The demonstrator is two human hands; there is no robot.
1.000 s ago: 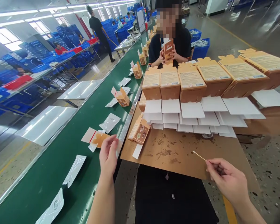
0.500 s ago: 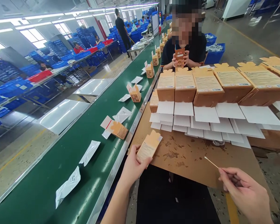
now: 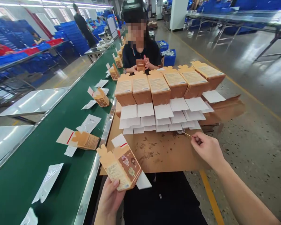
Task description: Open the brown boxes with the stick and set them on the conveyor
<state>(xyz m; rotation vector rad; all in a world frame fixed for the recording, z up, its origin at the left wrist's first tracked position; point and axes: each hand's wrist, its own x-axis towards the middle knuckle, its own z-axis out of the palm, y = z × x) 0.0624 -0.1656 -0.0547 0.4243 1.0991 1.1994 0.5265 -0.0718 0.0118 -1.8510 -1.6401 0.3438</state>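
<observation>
My left hand (image 3: 112,193) is closed on the lower end of a brown and tan printed carton (image 3: 123,167), held tilted with its flaps open over the board's near left edge. Between the fingertips of my right hand (image 3: 206,147) is a thin cotton swab (image 3: 187,134). Its tip reaches a small round clear dish (image 3: 180,131) at the front of the stacked cartons; I cannot tell whether it touches the contents. Rows of similar cartons (image 3: 160,87) lie beyond, their white flaps (image 3: 163,111) hanging toward me.
A green conveyor belt (image 3: 67,131) runs along the left, carrying silver pouches (image 3: 48,181) and open cartons (image 3: 86,140). Dark stains mark the brown cardboard tabletop (image 3: 128,140). A co-worker (image 3: 141,53) sits across, holding a carton. Blue crates (image 3: 168,57) stand behind.
The carton in my left hand has turned, showing its printed side and open flaps. My right hand has moved forward, bringing the swab to the dish. The view has swung right.
</observation>
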